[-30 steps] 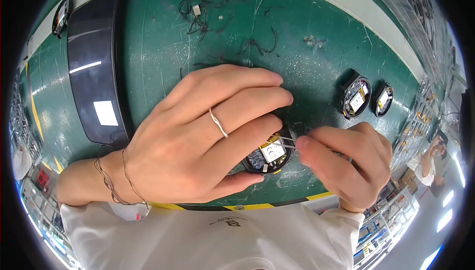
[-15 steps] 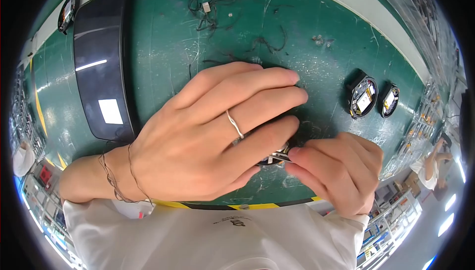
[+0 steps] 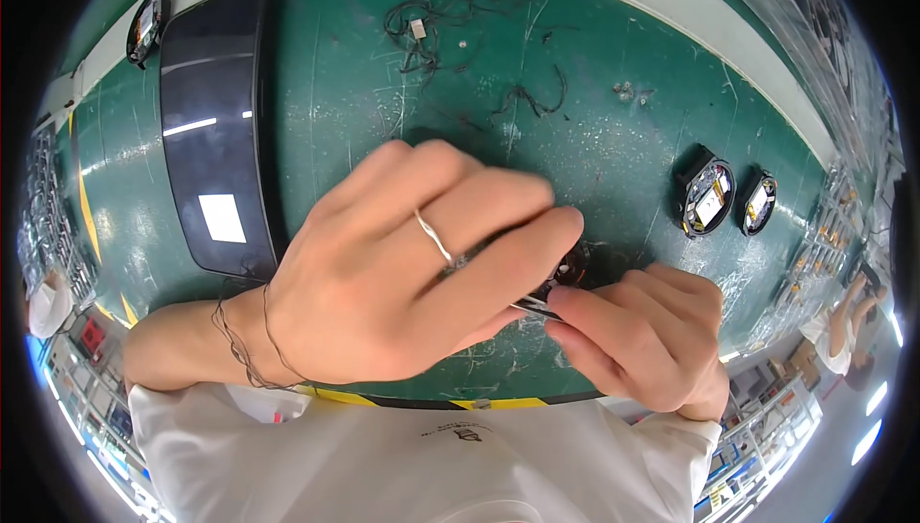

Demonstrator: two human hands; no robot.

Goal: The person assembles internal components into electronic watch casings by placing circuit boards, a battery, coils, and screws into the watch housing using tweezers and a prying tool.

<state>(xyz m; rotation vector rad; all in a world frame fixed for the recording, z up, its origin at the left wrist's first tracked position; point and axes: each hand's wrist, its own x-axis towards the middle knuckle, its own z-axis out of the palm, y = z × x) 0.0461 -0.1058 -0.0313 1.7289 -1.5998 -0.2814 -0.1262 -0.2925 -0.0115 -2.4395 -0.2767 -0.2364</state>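
My left hand, with a ring on one finger, is curled over a small round black electronic device, like an opened watch case. Most of the device is hidden under the fingers; its dark right rim and some inner parts show. My right hand is closed in a pinch beside it, to the right. Between its thumb and forefinger are thin metal tweezers, pointing left at the device's near edge. Their tips are hidden by the left hand.
A long curved glossy black panel lies on the green mat at left. Thin black wires are tangled at the back. Two open round devices stand at right, another at far left. Small bits lie behind.
My left fingers have curled in from a more stretched-out position, uncovering more of the device's right side. My right hand has shifted slightly left with the tweezers.
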